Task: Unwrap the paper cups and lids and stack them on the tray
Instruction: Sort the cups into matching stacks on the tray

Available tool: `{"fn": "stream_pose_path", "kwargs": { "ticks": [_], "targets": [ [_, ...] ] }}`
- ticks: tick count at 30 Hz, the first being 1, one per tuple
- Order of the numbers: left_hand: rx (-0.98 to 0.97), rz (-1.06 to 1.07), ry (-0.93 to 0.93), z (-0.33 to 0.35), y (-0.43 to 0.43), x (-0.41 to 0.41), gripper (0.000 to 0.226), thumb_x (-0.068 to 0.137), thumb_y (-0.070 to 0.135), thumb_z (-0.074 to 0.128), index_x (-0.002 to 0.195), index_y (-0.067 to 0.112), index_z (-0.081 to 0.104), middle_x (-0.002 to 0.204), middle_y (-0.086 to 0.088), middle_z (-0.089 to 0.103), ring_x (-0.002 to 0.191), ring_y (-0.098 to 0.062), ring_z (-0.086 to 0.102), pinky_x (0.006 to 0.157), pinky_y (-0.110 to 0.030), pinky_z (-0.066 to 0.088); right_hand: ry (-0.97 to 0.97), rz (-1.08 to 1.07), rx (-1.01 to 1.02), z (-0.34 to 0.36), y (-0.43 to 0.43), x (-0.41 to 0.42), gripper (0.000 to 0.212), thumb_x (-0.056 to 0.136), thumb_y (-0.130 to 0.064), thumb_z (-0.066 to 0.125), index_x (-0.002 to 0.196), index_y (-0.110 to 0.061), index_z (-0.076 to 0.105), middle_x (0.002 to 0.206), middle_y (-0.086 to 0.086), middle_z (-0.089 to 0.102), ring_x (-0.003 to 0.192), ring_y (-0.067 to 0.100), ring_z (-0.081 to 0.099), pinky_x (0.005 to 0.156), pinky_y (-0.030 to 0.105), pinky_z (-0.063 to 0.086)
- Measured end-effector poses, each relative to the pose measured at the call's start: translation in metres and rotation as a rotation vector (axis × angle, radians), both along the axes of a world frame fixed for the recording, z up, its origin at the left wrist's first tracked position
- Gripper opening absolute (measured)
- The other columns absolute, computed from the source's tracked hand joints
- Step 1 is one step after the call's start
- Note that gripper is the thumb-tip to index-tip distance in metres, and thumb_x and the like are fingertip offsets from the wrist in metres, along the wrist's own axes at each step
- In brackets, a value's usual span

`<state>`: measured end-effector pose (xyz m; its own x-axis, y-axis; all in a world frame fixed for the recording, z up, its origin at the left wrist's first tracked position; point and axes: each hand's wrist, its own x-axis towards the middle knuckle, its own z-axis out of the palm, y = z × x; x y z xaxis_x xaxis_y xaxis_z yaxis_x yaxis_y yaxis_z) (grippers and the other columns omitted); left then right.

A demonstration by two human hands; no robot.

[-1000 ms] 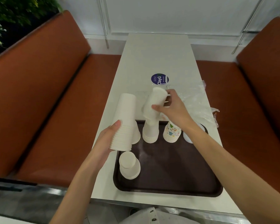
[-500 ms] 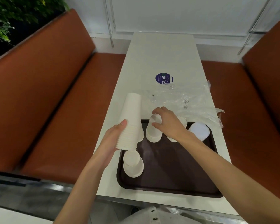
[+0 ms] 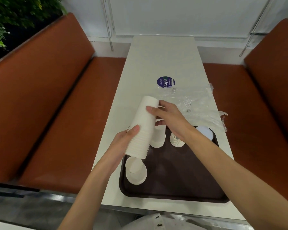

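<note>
A tall stack of white paper cups [image 3: 142, 127], upside down and tilted, hangs over the left edge of the dark brown tray [image 3: 181, 181]. My left hand [image 3: 123, 145] grips its lower, rimmed end. My right hand [image 3: 168, 118] holds its upper end with fingers around the top cup. On the tray stand a short upside-down white cup stack [image 3: 135, 171] at the near left, another white stack [image 3: 158, 137] behind it, a patterned cup stack [image 3: 177, 141] and white lids [image 3: 204, 132] at the far right.
Crumpled clear plastic wrap [image 3: 194, 105] lies on the white table [image 3: 161, 60] beyond the tray, next to a round blue sticker [image 3: 165, 82]. Brown bench seats flank the table on both sides. The tray's middle and right part hold nothing.
My right hand set its small cup stack down on the tray, then moved left and up onto the top of the tall stack in my left hand.
</note>
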<state>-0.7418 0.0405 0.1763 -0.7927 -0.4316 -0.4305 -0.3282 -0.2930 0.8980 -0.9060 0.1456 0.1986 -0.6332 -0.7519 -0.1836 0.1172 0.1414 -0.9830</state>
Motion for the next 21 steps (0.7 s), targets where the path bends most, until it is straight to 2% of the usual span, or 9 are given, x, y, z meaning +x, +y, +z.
{"fn": "stream_pose_path", "kwargs": {
  "ticks": [4,10,12,14,16,18,21],
  "targets": [
    [-0.029,-0.029,-0.001,-0.001,-0.001,0.002,0.055,0.074,0.059,0.062,0.106,0.015,0.07,0.096,0.001,0.078,0.086,-0.013,0.075,0.063,-0.018,0.054,-0.124,-0.13,-0.146,0.017,0.004,-0.018,0.033,0.092,-0.027,0.068,0.118,-0.008,0.063,0.096,0.002,0.072,0.079,0.017,0.069,0.066,0.031,0.057],
    [-0.018,0.01,-0.016,-0.007,-0.006,0.01,0.054,0.072,0.063,0.062,0.107,0.022,0.068,0.094,0.007,0.077,0.084,-0.008,0.074,0.06,-0.016,0.054,0.03,-0.281,-0.146,0.023,0.014,-0.043,0.043,0.09,-0.022,0.07,0.129,-0.013,0.055,0.112,0.0,0.068,0.1,0.018,0.067,0.074,0.03,0.058],
    [-0.006,0.04,-0.018,-0.01,-0.009,0.012,0.051,0.072,0.063,0.062,0.104,0.023,0.069,0.092,0.007,0.077,0.082,-0.008,0.074,0.059,-0.017,0.055,0.116,-0.321,-0.099,0.016,0.016,-0.045,0.047,0.087,-0.021,0.074,0.128,-0.016,0.052,0.113,-0.001,0.067,0.102,0.015,0.066,0.082,0.034,0.059],
    [0.0,0.068,-0.021,-0.011,-0.013,0.014,0.056,0.069,0.066,0.064,0.105,0.023,0.07,0.095,0.004,0.078,0.083,-0.011,0.075,0.059,-0.02,0.056,0.29,-0.299,0.002,0.006,0.016,-0.044,0.05,0.082,-0.023,0.078,0.123,-0.02,0.05,0.109,-0.002,0.066,0.1,0.014,0.065,0.086,0.033,0.056],
    [-0.004,0.088,-0.027,-0.01,-0.015,0.015,0.072,0.061,0.072,0.067,0.111,0.02,0.069,0.103,-0.001,0.077,0.089,-0.016,0.075,0.061,-0.022,0.057,0.455,-0.211,0.125,-0.006,0.016,-0.039,0.056,0.078,-0.027,0.081,0.121,-0.026,0.046,0.109,-0.004,0.064,0.099,0.013,0.062,0.08,0.022,0.05],
    [-0.014,0.097,-0.022,-0.009,-0.016,0.015,0.081,0.057,0.074,0.066,0.116,0.018,0.068,0.106,-0.005,0.076,0.093,-0.019,0.074,0.062,-0.024,0.057,0.521,-0.132,0.207,-0.018,0.015,-0.033,0.058,0.076,-0.028,0.081,0.12,-0.029,0.043,0.109,-0.004,0.063,0.098,0.014,0.06,0.072,0.015,0.044],
    [-0.017,0.091,-0.013,-0.008,-0.018,0.015,0.072,0.068,0.07,0.064,0.117,0.018,0.068,0.108,-0.005,0.075,0.095,-0.02,0.074,0.066,-0.026,0.057,0.544,-0.057,0.291,-0.032,0.013,-0.028,0.06,0.078,-0.026,0.08,0.124,-0.023,0.042,0.111,-0.001,0.061,0.099,0.017,0.058,0.066,0.012,0.04]
  ]
}}
